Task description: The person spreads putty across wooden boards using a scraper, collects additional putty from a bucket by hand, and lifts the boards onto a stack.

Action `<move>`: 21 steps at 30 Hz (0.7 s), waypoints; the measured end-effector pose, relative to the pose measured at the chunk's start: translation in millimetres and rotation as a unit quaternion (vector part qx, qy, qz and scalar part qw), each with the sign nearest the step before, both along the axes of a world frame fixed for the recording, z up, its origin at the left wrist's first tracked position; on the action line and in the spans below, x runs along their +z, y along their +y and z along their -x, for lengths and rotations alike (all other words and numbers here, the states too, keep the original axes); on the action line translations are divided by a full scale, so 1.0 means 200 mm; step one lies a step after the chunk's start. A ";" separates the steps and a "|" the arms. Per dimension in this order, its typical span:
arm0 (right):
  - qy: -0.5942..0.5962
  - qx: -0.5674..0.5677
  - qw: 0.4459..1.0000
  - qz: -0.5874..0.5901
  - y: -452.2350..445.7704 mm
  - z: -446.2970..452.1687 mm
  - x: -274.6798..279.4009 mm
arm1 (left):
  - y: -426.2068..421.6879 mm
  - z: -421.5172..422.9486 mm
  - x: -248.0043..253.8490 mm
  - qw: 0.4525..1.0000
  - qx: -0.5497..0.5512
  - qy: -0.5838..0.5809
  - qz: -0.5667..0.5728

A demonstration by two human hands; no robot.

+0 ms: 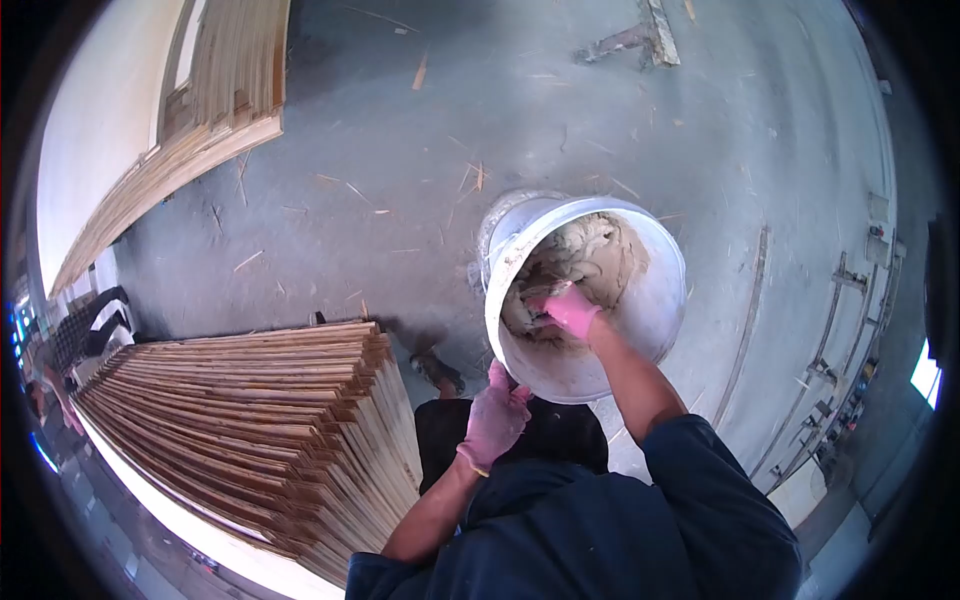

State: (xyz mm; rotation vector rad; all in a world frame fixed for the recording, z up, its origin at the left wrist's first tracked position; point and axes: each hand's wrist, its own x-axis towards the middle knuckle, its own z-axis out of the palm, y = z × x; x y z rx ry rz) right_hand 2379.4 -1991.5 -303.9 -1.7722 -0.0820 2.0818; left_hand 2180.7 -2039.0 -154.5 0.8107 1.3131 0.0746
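Observation:
A white bucket (672, 310) is tilted towards me, with thick beige paste (610, 255) inside and smears up its inner wall. My left hand (497, 418), in a pink glove, grips the bucket's near rim at the lower left. Inside the bucket, my right hand (572, 310), also in a pink glove, is closed at the paste. Its fingertips are partly hidden, and I cannot make out what they hold.
A tall stack of thin wooden sheets (250, 410) stands at my left. Another sheet stack (225, 90) is at the upper left. A person (85, 330) is at the far left. Wood splinters litter the grey floor (400, 200); a metal piece (650, 40) lies at the top.

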 end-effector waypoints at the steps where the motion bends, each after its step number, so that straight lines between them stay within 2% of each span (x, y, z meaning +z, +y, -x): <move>1: 0.049 -0.044 0.998 0.008 0.00 -0.03 -0.02 | -0.03 0.01 -0.04 1.000 -0.007 0.006 -0.016; 4: 0.176 -0.114 0.978 0.014 -0.10 -0.15 -0.14 | -0.04 0.02 -0.04 0.998 -0.033 0.031 -0.040; 8: 0.212 -0.140 0.966 -0.057 -0.01 -0.16 0.12 | 0.02 0.01 0.06 0.998 0.011 0.029 -0.049; 11: 0.235 -0.121 0.960 -0.098 0.03 -0.26 0.32 | 0.00 0.04 0.10 0.990 0.090 0.102 -0.040; 12: 0.207 -0.074 0.970 -0.104 0.03 -0.28 0.36 | -0.03 0.02 0.07 0.962 0.235 0.061 -0.128; 13: 0.155 0.021 0.965 -0.208 0.00 -0.31 0.43 | -0.07 0.01 0.07 0.956 0.273 0.031 -0.102; 14: 0.105 0.120 0.936 -0.314 0.00 -0.33 0.53 | 0.00 0.00 0.11 0.945 0.315 0.000 -0.082; 15: 0.070 0.205 0.910 -0.353 0.05 -0.28 0.65 | 0.07 0.01 0.15 0.930 0.360 -0.029 -0.066; 16: 0.031 0.287 0.872 -0.395 0.09 -0.24 0.77 | 0.09 0.01 0.14 0.922 0.367 -0.060 -0.111; 17: -0.008 0.358 0.826 -0.435 0.13 -0.19 0.90 | 0.15 0.02 0.24 0.913 0.382 -0.104 -0.097; 18: -0.050 0.453 0.706 -0.542 0.16 -0.16 0.95 | 0.15 0.05 0.25 0.901 0.345 -0.203 -0.165; 19: -0.085 0.522 0.557 -0.641 0.19 -0.12 1.01 | 0.16 0.04 0.33 0.826 0.438 -0.353 -0.019; 21: -0.105 0.566 0.468 -0.670 0.16 0.00 1.07 | 0.13 0.16 0.57 0.845 0.381 -0.264 -0.265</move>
